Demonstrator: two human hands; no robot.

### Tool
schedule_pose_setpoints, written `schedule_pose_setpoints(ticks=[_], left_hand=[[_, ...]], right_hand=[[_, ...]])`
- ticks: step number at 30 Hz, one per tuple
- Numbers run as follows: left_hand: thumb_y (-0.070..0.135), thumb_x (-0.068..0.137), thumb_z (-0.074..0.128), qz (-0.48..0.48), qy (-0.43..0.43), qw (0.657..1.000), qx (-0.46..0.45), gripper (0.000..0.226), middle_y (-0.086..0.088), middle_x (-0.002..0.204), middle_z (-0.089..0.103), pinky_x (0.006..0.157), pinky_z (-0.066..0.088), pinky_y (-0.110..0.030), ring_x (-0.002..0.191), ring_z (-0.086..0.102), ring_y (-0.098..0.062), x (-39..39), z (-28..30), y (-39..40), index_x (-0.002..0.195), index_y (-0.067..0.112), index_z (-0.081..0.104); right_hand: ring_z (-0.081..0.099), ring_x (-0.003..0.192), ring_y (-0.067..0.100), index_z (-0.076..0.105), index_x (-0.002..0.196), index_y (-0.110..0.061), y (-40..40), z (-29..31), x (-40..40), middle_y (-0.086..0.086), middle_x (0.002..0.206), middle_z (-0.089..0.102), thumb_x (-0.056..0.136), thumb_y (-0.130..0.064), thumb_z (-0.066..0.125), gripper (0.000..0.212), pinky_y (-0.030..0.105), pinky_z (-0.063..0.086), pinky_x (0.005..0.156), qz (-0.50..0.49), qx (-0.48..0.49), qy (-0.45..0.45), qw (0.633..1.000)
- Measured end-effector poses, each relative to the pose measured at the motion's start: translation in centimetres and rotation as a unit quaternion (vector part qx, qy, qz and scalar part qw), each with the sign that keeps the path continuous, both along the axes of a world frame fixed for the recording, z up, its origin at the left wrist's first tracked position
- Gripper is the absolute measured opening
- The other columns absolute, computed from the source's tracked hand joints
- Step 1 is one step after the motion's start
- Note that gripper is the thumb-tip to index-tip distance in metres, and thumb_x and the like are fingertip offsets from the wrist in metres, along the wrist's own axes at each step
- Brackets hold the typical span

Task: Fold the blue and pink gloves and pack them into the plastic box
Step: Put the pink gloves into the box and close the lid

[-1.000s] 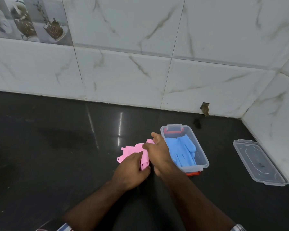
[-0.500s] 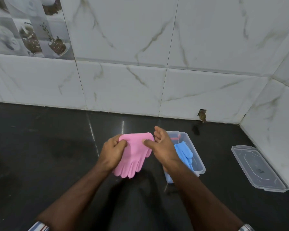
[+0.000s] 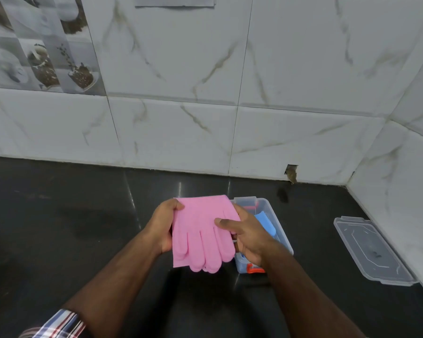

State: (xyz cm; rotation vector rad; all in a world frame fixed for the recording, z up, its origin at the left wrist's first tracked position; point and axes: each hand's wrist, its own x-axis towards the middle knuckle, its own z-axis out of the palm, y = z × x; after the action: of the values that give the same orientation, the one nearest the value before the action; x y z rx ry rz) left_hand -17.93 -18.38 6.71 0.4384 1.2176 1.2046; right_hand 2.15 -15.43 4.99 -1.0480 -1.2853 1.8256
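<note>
The pink gloves point(image 3: 200, 230) hang folded over, fingers pointing down toward me, held above the black counter. My left hand point(image 3: 163, 225) grips their left edge and my right hand point(image 3: 247, 236) pinches the right edge with the thumb on top. Just behind my right hand stands the clear plastic box point(image 3: 276, 225) with orange latches. The blue gloves point(image 3: 266, 222) lie inside it, mostly hidden by my right hand and the pink gloves.
The box's clear lid point(image 3: 369, 250) lies flat on the counter at the right, near the side wall. White marble tiles rise behind and to the right, meeting in a corner. A chipped hole point(image 3: 291, 172) shows at the tile base.
I lifted the pink gloves off the counter and spread them between both hands; they now hang flatter and wider. The view has tilted up toward the wall.
</note>
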Motion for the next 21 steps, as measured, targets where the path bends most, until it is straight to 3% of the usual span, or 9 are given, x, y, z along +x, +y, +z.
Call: schedule_pose_setpoints(ticks=[4, 8, 15, 21], left_hand=[[0.026, 0.100, 0.051, -0.077, 0.073, 0.994, -0.020, 0.031, -0.013, 0.095, 0.075, 0.063, 0.060, -0.040, 0.082, 0.071, -0.029, 0.0, -1.0, -0.1, 0.117, 0.004, 0.064], [0.016, 0.102, 0.052, -0.177, 0.103, 0.979, -0.003, 0.027, -0.017, 0.112, 0.074, 0.088, 0.058, -0.055, 0.102, 0.072, -0.034, 0.7, -1.0, -0.5, 0.127, 0.009, 0.061], [0.008, 0.101, 0.054, -0.240, 0.109, 0.963, 0.059, 0.035, -0.017, 0.118, 0.072, 0.093, 0.054, -0.058, 0.108, 0.070, -0.034, 3.5, -0.3, 0.9, 0.135, 0.016, 0.053], [0.006, 0.098, 0.059, -0.241, 0.188, 0.949, 0.072, 0.035, -0.010, 0.110, 0.076, 0.089, 0.059, -0.052, 0.100, 0.074, -0.027, 6.6, -0.4, 2.9, 0.132, 0.016, 0.057]], right_hand=[[0.063, 0.110, 0.024, 0.052, 0.131, -0.033, 0.6, -0.7, 0.8, -0.001, 0.121, 0.064, 0.086, -0.011, 0.070, 0.053, 0.052, 0.055, 0.091, -0.092, 0.014, -0.048, 0.995], [0.057, 0.114, 0.020, 0.049, 0.134, -0.049, 0.8, -0.7, 2.0, -0.006, 0.129, 0.055, 0.086, -0.019, 0.070, 0.061, 0.048, 0.055, 0.092, -0.119, 0.061, -0.116, 0.984], [0.056, 0.100, 0.014, 0.059, 0.125, -0.033, 1.0, 1.0, 5.4, -0.005, 0.119, 0.054, 0.082, -0.014, 0.076, 0.050, 0.031, 0.057, 0.074, -0.139, 0.113, -0.185, 0.966], [0.052, 0.116, 0.018, 0.059, 0.129, -0.030, 2.8, 1.3, 7.9, -0.003, 0.133, 0.052, 0.080, -0.010, 0.077, 0.056, 0.042, 0.054, 0.093, -0.166, 0.142, -0.287, 0.933]])
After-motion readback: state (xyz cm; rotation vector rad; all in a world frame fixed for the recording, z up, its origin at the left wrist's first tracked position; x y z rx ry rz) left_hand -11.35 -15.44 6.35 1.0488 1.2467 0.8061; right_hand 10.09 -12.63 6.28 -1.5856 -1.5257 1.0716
